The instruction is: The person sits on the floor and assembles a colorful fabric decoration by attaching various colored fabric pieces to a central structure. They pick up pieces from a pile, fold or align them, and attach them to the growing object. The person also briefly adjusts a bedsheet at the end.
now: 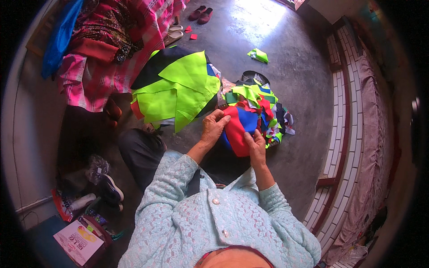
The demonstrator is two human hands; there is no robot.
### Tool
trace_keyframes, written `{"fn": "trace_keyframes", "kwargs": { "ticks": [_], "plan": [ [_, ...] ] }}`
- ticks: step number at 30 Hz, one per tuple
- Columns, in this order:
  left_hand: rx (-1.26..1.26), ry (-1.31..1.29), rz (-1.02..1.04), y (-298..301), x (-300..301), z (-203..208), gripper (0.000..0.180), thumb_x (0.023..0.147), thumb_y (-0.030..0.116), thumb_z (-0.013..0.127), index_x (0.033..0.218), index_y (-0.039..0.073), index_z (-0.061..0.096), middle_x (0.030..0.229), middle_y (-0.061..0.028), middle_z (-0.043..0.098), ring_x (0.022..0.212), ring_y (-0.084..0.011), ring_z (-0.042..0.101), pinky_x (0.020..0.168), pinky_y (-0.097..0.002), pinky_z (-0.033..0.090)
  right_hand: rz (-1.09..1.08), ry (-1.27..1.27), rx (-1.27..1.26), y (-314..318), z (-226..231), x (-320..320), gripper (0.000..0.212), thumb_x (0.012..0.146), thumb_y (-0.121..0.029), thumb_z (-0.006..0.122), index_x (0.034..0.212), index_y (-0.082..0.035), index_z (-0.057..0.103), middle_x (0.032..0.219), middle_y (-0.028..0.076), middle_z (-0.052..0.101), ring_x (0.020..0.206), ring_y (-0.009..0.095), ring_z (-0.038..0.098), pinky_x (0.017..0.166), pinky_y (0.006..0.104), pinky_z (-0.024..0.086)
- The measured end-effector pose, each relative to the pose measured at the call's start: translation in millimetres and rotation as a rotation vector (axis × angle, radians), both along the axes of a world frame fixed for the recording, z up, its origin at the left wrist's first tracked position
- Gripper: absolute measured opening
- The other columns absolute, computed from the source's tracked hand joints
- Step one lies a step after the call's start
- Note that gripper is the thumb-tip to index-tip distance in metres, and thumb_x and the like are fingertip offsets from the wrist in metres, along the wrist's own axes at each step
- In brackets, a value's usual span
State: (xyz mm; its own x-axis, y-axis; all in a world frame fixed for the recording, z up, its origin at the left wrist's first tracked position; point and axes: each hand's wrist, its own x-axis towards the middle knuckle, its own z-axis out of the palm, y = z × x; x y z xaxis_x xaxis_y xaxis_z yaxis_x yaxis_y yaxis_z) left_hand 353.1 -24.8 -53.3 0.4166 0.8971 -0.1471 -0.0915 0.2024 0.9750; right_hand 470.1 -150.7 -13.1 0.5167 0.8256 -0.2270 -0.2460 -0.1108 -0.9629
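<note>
Between my two hands I hold a red fabric piece (237, 135) with a blue fabric piece (248, 119) against it. My left hand (213, 128) pinches the red cloth at its upper left edge. The thumb and fingers of my right hand (256, 145) grip the blue and red cloth at the lower right. Just beyond my hands lies a heap of mixed fabric scraps (254, 92) in neon green, red, blue, black and white. Large neon green cloth pieces (183, 91) lie to the left, with black cloth (156, 67) under them.
A bed with a pink checked cover (96, 78) stands at the far left. Shoes (204, 15) and a small neon green bundle (258, 55) lie on the grey floor (295, 80). At the lower left is a white box (78, 241) beside a dark shoe (111, 190). White brickwork (342, 152) runs along the right.
</note>
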Motion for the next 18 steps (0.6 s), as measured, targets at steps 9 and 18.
{"fn": "trace_keyframes", "kwargs": {
  "ticks": [9,18],
  "plan": [
    [-0.070,-0.291,0.105,-11,-27,36,0.013,0.090,0.012,0.061,0.078,0.008,0.058,0.075,0.0059,0.053,0.071,-0.0030,0.046,0.065,-0.0208,0.040,-0.096,0.140,0.137,-7,-14,5,0.013,0.094,-0.016,0.055,0.103,-0.006,0.056,0.096,0.000,0.060,0.086,0.007,0.055,0.082,0.0238,0.044],
    [-0.110,-0.680,0.107,-1,-51,98,0.011,0.095,0.019,0.055,0.097,0.008,0.056,0.093,-0.0016,0.062,0.085,-0.0086,0.059,0.079,-0.0249,0.048,-0.248,0.141,0.050,-8,-21,22,0.018,0.095,-0.026,0.054,0.100,-0.010,0.052,0.077,0.000,0.058,0.049,0.007,0.049,0.040,0.0192,0.038]
  ]
}}
